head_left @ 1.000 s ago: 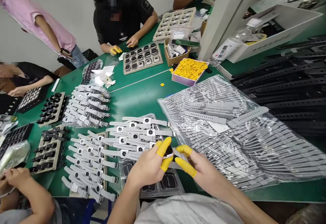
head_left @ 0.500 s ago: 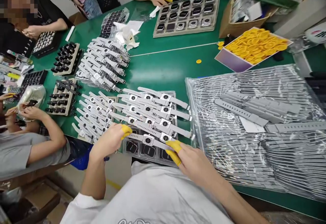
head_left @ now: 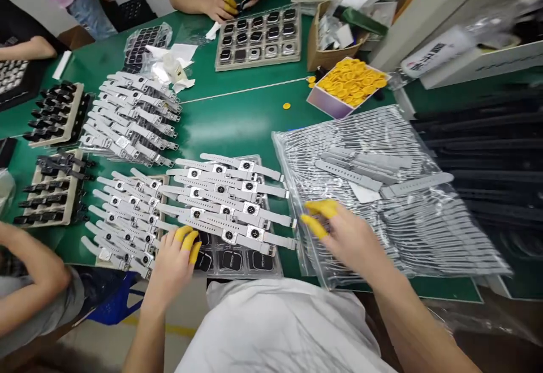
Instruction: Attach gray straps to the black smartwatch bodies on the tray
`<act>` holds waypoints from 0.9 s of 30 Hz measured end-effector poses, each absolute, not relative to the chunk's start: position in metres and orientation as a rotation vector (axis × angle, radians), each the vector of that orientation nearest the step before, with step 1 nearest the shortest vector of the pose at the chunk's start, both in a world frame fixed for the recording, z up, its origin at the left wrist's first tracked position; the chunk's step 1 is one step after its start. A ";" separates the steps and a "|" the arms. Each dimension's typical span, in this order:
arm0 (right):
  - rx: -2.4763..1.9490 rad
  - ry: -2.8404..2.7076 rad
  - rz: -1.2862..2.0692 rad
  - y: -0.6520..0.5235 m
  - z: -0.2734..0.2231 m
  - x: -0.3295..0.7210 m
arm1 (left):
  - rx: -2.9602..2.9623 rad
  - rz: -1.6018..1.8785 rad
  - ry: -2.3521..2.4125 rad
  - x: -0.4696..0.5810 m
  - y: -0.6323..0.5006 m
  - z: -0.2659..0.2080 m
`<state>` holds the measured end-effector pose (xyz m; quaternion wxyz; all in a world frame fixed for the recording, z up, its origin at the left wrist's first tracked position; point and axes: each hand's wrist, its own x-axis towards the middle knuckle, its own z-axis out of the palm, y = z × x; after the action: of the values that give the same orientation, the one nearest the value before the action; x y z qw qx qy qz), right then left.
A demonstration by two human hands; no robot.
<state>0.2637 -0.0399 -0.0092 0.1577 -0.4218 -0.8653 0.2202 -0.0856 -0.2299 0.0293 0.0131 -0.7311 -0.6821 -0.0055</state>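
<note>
My left hand [head_left: 175, 261], in yellow finger cots, is at the left edge of a clear tray [head_left: 250, 274]. Its fingers are loosely bent and slightly apart, with nothing visible in them. Rows of smartwatches [head_left: 229, 235] with light grey straps lie face down across this tray. Dark square faces show in the tray's nearest pockets. To the right, my right hand [head_left: 350, 243] hovers over the left part of a large clear bag of grey watch straps [head_left: 407, 237]. Its thumb and forefinger, in yellow cots, are apart and empty. Several loose straps [head_left: 352, 172] rest on the bag.
More strapped watches [head_left: 123, 220] lie left of the tray, with another stack [head_left: 131, 113] behind. A box of yellow finger cots [head_left: 352, 85] stands at back right, by a cardboard box [head_left: 318, 51]. Across the table a co-worker's hands [head_left: 223, 5] are beside a watch tray [head_left: 258, 37].
Both hands have let go of the strapped watch, which lies in the front row. My right hand has moved right, over the strap bag. The view has turned right.
</note>
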 end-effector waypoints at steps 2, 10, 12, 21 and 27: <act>-1.520 -2.360 0.422 -0.017 -0.007 0.282 | -2.265 0.154 -2.097 -0.081 -0.236 0.026; -1.986 -2.309 0.252 0.027 0.002 0.313 | -2.213 0.342 -2.047 -0.072 -0.224 0.025; -1.910 -2.330 0.284 0.027 -0.005 0.319 | -2.224 0.300 -2.035 -0.076 -0.224 0.023; -1.681 -2.421 0.136 0.029 -0.026 0.333 | -2.323 0.124 -2.117 -0.098 -0.222 0.016; -1.430 -2.054 0.200 0.018 -0.006 0.332 | -2.296 -0.215 -2.426 -0.126 -0.214 0.056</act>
<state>0.3320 0.0184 -0.0061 0.3104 -0.5415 -0.7776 0.0756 -0.1255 -0.2140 0.0563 -0.1027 -0.6823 -0.7210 -0.0637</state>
